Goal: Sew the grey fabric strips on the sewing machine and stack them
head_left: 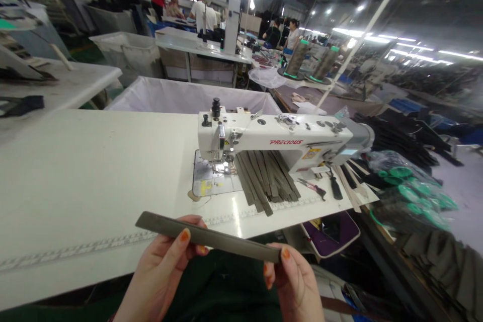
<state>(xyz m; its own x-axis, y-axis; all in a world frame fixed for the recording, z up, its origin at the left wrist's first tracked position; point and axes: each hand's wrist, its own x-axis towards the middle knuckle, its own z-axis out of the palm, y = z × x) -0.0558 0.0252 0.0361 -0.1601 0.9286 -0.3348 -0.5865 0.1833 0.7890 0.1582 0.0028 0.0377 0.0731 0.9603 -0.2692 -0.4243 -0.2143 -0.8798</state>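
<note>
Left hand [166, 254] pinches strip [230, 243] left of its middle, right hand [296, 279] grips its right end. Strip's up at table [94, 171] near edge. Beyond: 1 sewing machine [252, 137], loose strips [260, 176] under its arm.

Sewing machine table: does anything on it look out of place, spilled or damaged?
I see nothing spilled or damaged. Slightly untidy, perhaps: the loose strips under the arm of the sewing machine fan out unevenly, one overlapping the ruler markings, and a black-handled tool lies loose to their right.
</note>
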